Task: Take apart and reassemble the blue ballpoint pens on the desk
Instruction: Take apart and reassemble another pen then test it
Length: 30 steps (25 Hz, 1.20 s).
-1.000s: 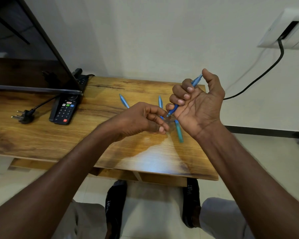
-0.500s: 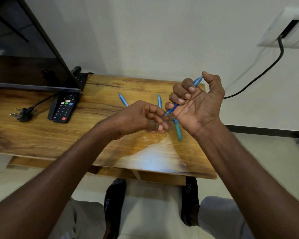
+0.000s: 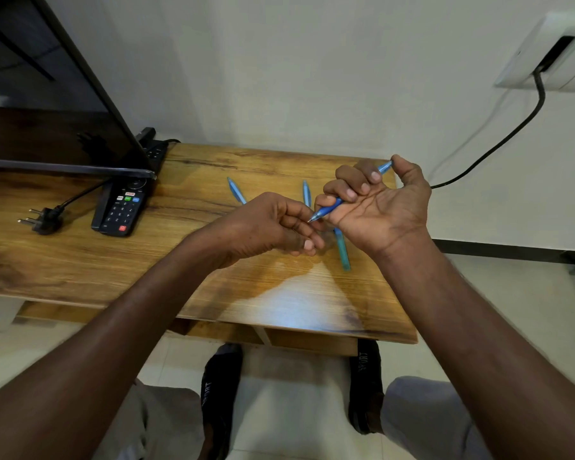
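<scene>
My right hand (image 3: pixel 379 207) is raised palm-up over the wooden desk (image 3: pixel 80 260), its fingers curled round a blue ballpoint pen (image 3: pixel 329 210). Its thumb rests on the pen's top end, and the metal tip points left. My left hand (image 3: pixel 269 227) sits beside that tip with curled fingers, the index finger touching it. Whether it holds a small part is hidden. Three more blue pens lie on the desk: one at the back (image 3: pixel 236 190), one behind my fingers (image 3: pixel 306 192), and one under my right hand (image 3: pixel 342 249).
A TV screen (image 3: pixel 47 127) stands at the left, with a black remote (image 3: pixel 123 207), a loose plug (image 3: pixel 44 220) and a power strip (image 3: pixel 153 144) by it. A black cable (image 3: pixel 495 144) hangs from a wall socket (image 3: pixel 551 51). My shoes sit below the desk's front edge.
More of the pen's tip now sticks out of my right hand toward my left fingers. Both hands have otherwise stayed almost still.
</scene>
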{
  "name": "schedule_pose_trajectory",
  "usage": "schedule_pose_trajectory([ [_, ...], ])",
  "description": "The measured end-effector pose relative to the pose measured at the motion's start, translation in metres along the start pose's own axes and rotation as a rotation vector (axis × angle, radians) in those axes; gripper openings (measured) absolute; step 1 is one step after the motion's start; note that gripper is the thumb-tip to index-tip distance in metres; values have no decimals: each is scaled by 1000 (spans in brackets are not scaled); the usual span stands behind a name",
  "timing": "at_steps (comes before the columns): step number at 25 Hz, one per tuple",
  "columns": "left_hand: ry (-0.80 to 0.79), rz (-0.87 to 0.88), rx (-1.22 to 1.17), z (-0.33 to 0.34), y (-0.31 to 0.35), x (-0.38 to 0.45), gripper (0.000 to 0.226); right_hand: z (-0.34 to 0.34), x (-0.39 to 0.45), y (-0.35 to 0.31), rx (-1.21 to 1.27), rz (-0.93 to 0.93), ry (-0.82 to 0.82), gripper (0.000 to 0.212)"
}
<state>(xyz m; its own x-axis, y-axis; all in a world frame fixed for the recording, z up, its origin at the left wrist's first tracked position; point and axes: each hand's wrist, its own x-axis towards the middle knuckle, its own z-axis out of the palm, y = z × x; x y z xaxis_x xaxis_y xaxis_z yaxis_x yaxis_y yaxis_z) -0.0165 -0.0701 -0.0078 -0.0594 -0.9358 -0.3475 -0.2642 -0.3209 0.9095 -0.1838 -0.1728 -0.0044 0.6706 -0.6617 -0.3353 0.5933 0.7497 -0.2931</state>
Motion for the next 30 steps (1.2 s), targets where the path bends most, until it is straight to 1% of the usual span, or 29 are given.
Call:
schedule_pose_trajectory([
  [6, 3, 10, -1, 0, 0, 0, 33, -1, 1, 0, -5, 8, 6, 49],
  [11, 2, 10, -9, -2, -1, 1, 33, -3, 2, 0, 60, 18, 52, 51],
  [13, 1, 12, -14, -1, -2, 1, 33, -3, 1, -1, 31, 15, 51, 49],
  [18, 8, 21, -33, -1, -3, 1, 32, 4, -2, -2, -112, -10, 25, 49],
  [22, 15, 6, -60, 2, 0, 1, 40, 10, -2, 0, -308, -17, 38, 48],
  [27, 43, -33, -43, 3, -5, 1, 25, 9, 5, 15, -480, -26, 104, 59],
  [30, 75, -58, -49, 5, -5, 1, 23, 10, 6, 20, -644, -39, 143, 54],
])
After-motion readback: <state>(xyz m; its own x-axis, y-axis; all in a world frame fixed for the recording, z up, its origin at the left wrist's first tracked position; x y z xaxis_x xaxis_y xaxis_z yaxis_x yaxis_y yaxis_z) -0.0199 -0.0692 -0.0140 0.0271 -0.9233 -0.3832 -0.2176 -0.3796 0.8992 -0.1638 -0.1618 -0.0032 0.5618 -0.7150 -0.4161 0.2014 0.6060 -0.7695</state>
